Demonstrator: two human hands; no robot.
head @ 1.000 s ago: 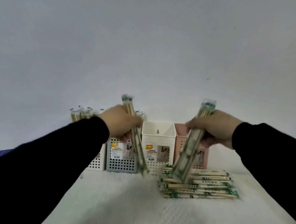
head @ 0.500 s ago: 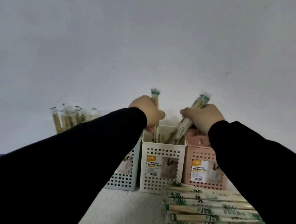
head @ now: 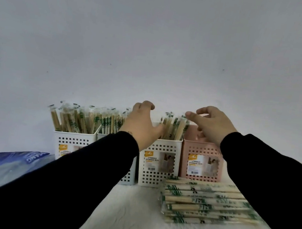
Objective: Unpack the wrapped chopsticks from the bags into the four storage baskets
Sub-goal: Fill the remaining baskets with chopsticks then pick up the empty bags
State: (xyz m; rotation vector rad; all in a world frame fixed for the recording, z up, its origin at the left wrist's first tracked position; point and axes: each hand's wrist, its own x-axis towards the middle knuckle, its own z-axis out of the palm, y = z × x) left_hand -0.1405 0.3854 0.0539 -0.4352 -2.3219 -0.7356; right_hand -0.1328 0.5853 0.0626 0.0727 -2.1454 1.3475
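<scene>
Four perforated storage baskets stand in a row against the wall: a white basket (head: 72, 141) at the left packed with upright wrapped chopsticks (head: 71, 119), a grey basket (head: 127, 179) mostly hidden behind my left sleeve, a white basket (head: 156, 178) in the middle holding several wrapped chopsticks (head: 174, 127), and a pink basket (head: 205, 151). My left hand (head: 141, 124) hovers at the middle basket's left rim, fingers loosely curled and empty. My right hand (head: 208, 124) hangs above the upright chopsticks and the pink basket, fingers relaxed, holding nothing. A stack of wrapped chopsticks (head: 206, 204) lies flat in front of the baskets.
A blue and clear plastic bag (head: 1, 165) lies at the left edge on the white textured cloth (head: 132, 216). A plain grey wall rises right behind the baskets.
Both hands have let go of the chopstick bundles they were lowering into the middle white basket. The bundles now stand in it, and the hands have opened just above.
</scene>
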